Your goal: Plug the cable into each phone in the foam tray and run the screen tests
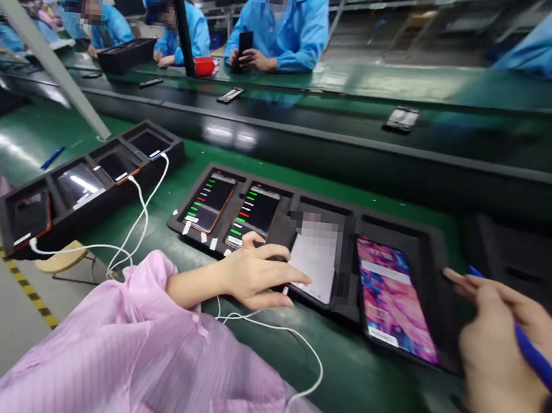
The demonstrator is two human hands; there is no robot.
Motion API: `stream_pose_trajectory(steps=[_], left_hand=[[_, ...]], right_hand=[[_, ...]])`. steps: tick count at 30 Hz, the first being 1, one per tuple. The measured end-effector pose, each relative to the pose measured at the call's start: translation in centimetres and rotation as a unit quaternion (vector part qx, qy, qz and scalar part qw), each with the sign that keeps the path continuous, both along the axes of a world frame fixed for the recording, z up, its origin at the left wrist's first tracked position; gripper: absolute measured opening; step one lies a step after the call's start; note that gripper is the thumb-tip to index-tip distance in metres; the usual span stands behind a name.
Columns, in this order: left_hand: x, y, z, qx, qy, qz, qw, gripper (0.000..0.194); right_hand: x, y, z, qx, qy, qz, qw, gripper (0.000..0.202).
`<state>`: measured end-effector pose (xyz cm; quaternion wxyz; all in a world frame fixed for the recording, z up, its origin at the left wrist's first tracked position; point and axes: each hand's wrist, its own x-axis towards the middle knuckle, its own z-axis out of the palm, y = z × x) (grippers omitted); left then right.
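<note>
In the head view, my left hand (261,274) reaches over the black foam tray (349,213). Its fingers are stretched out, and a fingertip lies at the lower part of a phone with a pale, partly blurred screen (315,253). Right of it rests a phone with a pink and purple lock screen (394,298). Two phones with dark screens and coloured text lines (210,203) occupy the left slots. My right hand (514,330), at the tray's right end, is closed around a blue pen (538,365).
A second black foam tray (74,225) with several phones stands at left, white cables (144,219) running from it. Another blue pen (53,157) lies behind it. Phone parts (402,118) sit on the dark conveyor (315,115). Beyond, several people in blue (288,20) work.
</note>
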<state>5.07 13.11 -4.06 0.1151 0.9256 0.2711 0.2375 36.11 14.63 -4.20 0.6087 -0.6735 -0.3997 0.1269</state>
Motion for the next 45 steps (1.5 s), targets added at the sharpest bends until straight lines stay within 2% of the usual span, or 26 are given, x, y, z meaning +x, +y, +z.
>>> stream_pose_trajectory(steps=[2,5,9,14,18,20,26,30,33,35,36,39,42,45], left_hand=[[0.4,-0.1,1.0,-0.044,0.010,0.018,0.999,0.063],[1.2,-0.2,2.3,-0.099,0.032,0.077,0.992,0.076],[1.4,-0.1,2.8,-0.119,0.019,0.121,0.985,0.082],[0.4,-0.1,2.7,-0.125,-0.069,0.075,0.987,0.081],[0.2,0.0,3.0,-0.153,-0.069,0.019,0.986,0.085],[0.2,0.0,3.1,-0.163,-0.058,0.014,0.985,0.085],[-0.2,0.0,2.5,-0.138,-0.074,-0.016,0.988,0.086],[-0.4,-0.1,2.4,-0.122,-0.079,-0.011,0.989,0.082],[-0.2,-0.2,2.5,-0.096,-0.099,-0.014,0.990,0.074],[0.0,-0.1,2.4,-0.065,-0.130,-0.013,0.989,0.068],[0.1,-0.1,2.2,-0.046,-0.153,-0.007,0.987,0.064],[0.2,0.1,1.6,0.007,-0.247,0.022,0.969,0.053],[0.1,0.2,1.0,0.020,-0.307,0.048,0.950,0.046],[-0.2,0.1,0.8,0.003,-0.280,0.063,0.958,0.045]], right_hand=[[-0.5,0.1,0.5,-0.004,0.032,-0.027,0.999,0.044],[-0.9,0.2,0.9,0.001,0.039,-0.027,0.999,0.040],[-0.5,-0.3,0.4,0.009,0.006,-0.021,1.000,0.035],[-0.1,-0.8,-0.2,-0.003,-0.055,-0.010,0.998,0.031],[0.0,-1.0,-0.2,-0.007,-0.043,0.014,0.999,0.028],[0.0,-1.1,-0.1,-0.014,-0.055,0.026,0.998,0.028],[-0.2,-0.9,-0.3,0.010,-0.073,0.003,0.997,0.029],[0.0,-0.8,-0.5,0.011,-0.064,-0.002,0.998,0.031],[0.0,-1.5,0.2,0.015,-0.133,-0.012,0.991,0.034],[-0.7,-2.3,1.1,0.034,-0.229,0.008,0.973,0.036],[-1.5,-2.7,1.6,0.047,-0.280,0.038,0.958,0.036],[-5.2,-4.0,2.8,0.076,-0.404,0.195,0.891,0.025],[-9.4,-4.8,3.2,0.072,-0.470,0.316,0.821,0.019],[-11.3,-4.9,3.0,0.047,-0.489,0.360,0.793,0.020]])
